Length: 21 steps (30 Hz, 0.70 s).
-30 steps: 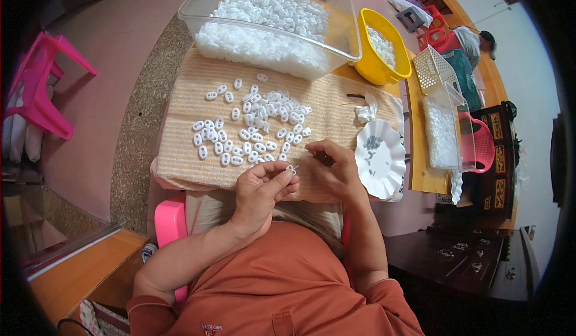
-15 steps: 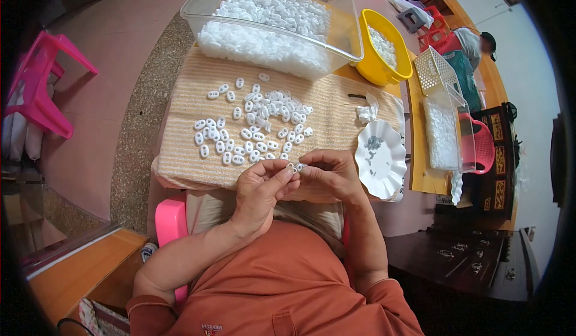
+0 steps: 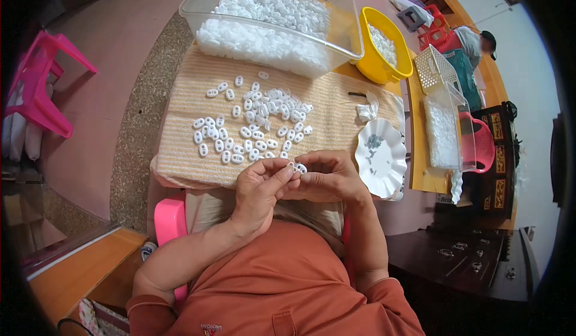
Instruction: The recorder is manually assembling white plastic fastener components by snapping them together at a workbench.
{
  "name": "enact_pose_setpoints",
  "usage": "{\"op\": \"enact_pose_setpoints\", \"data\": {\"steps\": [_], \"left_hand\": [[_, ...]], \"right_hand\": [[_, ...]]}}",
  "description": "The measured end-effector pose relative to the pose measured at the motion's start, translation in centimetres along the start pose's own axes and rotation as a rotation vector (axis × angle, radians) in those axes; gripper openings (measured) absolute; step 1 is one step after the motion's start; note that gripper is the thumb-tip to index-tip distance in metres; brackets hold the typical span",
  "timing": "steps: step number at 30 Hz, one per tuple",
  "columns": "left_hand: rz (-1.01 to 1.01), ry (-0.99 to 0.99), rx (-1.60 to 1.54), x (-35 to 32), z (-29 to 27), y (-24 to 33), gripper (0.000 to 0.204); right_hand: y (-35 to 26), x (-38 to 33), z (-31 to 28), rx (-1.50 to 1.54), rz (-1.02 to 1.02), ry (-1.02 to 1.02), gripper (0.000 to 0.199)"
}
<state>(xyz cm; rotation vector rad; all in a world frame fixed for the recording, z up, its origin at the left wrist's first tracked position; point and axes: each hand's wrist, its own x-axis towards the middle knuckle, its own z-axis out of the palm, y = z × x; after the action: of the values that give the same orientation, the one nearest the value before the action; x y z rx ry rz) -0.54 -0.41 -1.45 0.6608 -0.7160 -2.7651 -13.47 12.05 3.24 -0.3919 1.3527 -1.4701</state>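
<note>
My left hand (image 3: 259,187) and my right hand (image 3: 333,177) meet at the near edge of the towel-covered table, thumbs and fingers closed in a pinch. Between them is a small white oval plastic piece with two holes (image 3: 300,168), gripped by my right fingers. My left thumb and forefinger pinch a smaller white part (image 3: 291,165) against it; its shape is mostly hidden. Just beyond my hands, loose white two-hole pieces (image 3: 245,132) lie scattered on the striped towel (image 3: 186,96), heaped more thickly toward the middle.
A large clear bin (image 3: 342,57) of white pieces stands at the back, beside a yellow basin (image 3: 401,72). To the right sits a white fluted dish (image 3: 390,177) holding small grey bits (image 3: 375,143). A pink stool (image 3: 45,105) is far left; another person (image 3: 471,43) sits far right.
The white oval piece has turned between my fingers, and its holes now face up more plainly. My right fingers have shifted slightly; both hands stay in the same place.
</note>
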Motion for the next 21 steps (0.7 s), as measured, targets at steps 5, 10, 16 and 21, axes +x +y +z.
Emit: {"op": "enact_pose_setpoints", "data": {"steps": [5, 10, 16, 21], "left_hand": [[0.002, 0.0, 0.006, -0.1, 0.3, 0.2, 0.012], [-0.021, -0.013, 0.003, -0.1, 0.3, 0.3, 0.012], [-0.027, -0.001, 0.02, -0.1, 0.4, 0.3, 0.012], [-0.04, 0.005, 0.021, -0.1, 0.3, 0.2, 0.011]], "right_hand": [[0.3, 0.0, -0.2, -0.003, -0.047, -0.031, 0.026], [0.4, 0.2, -0.3, -0.002, -0.068, -0.063, 0.023], [1.0, 0.3, -0.7, 0.205, -0.081, -0.06, 0.028], [1.2, 0.3, -1.4, 0.068, -0.107, 0.06, 0.024]]}}
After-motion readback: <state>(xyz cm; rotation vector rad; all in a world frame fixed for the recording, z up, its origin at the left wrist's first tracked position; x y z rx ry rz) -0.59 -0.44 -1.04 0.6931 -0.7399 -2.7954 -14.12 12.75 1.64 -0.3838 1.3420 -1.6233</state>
